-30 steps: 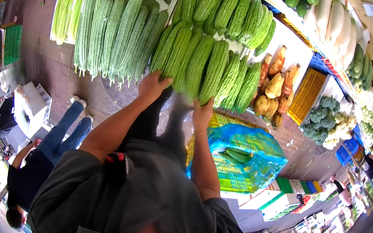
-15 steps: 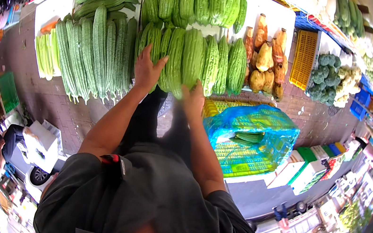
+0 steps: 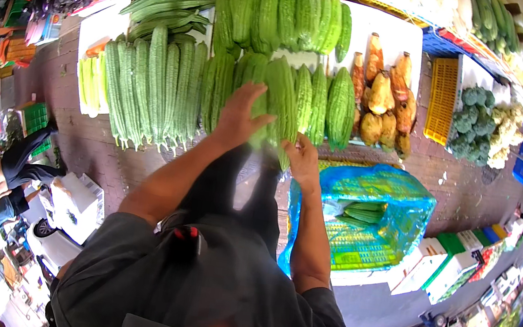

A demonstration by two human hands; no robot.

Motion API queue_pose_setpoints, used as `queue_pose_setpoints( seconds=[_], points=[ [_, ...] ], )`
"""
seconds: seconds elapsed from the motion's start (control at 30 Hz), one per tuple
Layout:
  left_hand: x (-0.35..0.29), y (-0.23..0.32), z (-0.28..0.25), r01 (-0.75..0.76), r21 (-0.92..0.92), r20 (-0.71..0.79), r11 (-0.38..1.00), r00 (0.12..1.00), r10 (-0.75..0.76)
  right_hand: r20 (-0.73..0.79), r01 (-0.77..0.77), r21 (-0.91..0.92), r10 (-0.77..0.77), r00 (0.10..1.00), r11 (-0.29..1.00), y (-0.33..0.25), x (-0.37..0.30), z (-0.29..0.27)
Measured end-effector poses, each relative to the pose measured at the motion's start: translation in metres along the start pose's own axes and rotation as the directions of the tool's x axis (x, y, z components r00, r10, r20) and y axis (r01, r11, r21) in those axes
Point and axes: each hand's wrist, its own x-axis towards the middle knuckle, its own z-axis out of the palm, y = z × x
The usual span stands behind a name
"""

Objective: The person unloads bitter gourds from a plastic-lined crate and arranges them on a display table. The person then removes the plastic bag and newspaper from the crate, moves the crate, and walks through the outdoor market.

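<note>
Two rows of pale green, warty bitter melons lie on a white board in front of me. One bitter melon (image 3: 280,96) in the near row is tilted, its lower end pointing at me and to the right. My right hand (image 3: 304,161) has bent fingers at that lower end and grips it. My left hand (image 3: 238,120) rests over the neighbouring melons just to the left, thumb and fingers apart; part of what lies under it is hidden. Long ridged gourds (image 3: 154,91) lie side by side to the left. Brown lotus roots (image 3: 380,93) are piled to the right.
Right of my forearm stands a crate wrapped in blue plastic (image 3: 392,182), with green gourds inside. A yellow basket (image 3: 442,98), broccoli (image 3: 473,123) and cauliflower (image 3: 505,134) are farther right. At the left, another person (image 3: 12,175) is near a white box (image 3: 78,208).
My left hand has moved right and down over the melons. The melon between my hands now slants, and my right hand has shifted right and down with its lower end.
</note>
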Motion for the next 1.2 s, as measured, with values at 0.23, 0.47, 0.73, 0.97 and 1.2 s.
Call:
queue_pose_setpoints(
  seconds=[0.23,0.47,0.73,0.97,1.2],
  points=[
    [0.023,0.039,-0.033,-0.284,-0.039,0.644,0.958,0.726,0.241,0.273,-0.029,-0.167,0.074,0.959,0.986,-0.005,-0.071,-0.067],
    [0.015,0.053,-0.007,-0.095,-0.019,0.855,0.995,0.515,0.066,0.216,0.005,-0.378,0.083,0.973,0.926,-0.069,-0.051,-0.107],
    [0.012,0.022,0.048,0.625,-0.112,0.332,0.773,0.756,-0.564,-0.522,0.038,-0.119,-0.095,0.848,0.992,-0.011,-0.068,-0.128],
    [0.036,0.058,0.142,0.669,-0.164,0.279,0.725,0.736,-0.617,-0.517,0.054,0.028,-0.032,0.855,0.998,0.045,-0.113,-0.088],
    [0.072,0.068,0.209,0.738,0.037,0.139,0.674,0.664,-0.735,-0.556,0.127,0.058,-0.073,0.828,0.99,0.042,-0.109,-0.076]
  ],
)
